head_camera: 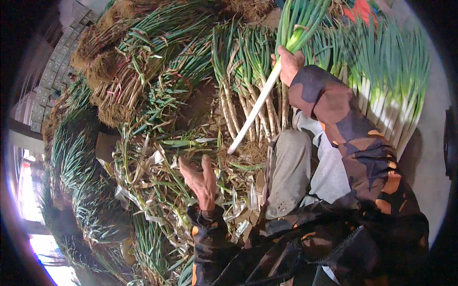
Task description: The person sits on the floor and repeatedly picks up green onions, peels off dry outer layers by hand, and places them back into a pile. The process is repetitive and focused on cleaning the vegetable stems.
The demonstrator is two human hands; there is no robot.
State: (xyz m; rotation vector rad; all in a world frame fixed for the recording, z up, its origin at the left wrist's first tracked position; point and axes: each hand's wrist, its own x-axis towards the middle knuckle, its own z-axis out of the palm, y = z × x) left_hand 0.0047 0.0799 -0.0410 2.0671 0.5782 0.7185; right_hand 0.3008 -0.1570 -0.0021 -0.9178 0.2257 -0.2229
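Observation:
A green onion with a long clean white stalk [258, 103] slants down to the left from my right hand [290, 65], whose fingers are closed around it where the green leaves begin. My left hand [200, 182] is raised with thumb and fingers apart, below and left of the stalk's root end, holding nothing. Under it lies a heap of peeled, dry leaves and skins [154, 189]. Unpeeled onions with soil-stained stalks and brown roots [264, 118] stand beyond the stalk, near my knee.
Tied bundles of unpeeled onions [121, 85] are piled at the upper left, and more lie along the left [86, 178]. Cleaned onions with white stalks [390, 114] lean in a row at the right. My bent knee [290, 171] is beside the scraps.

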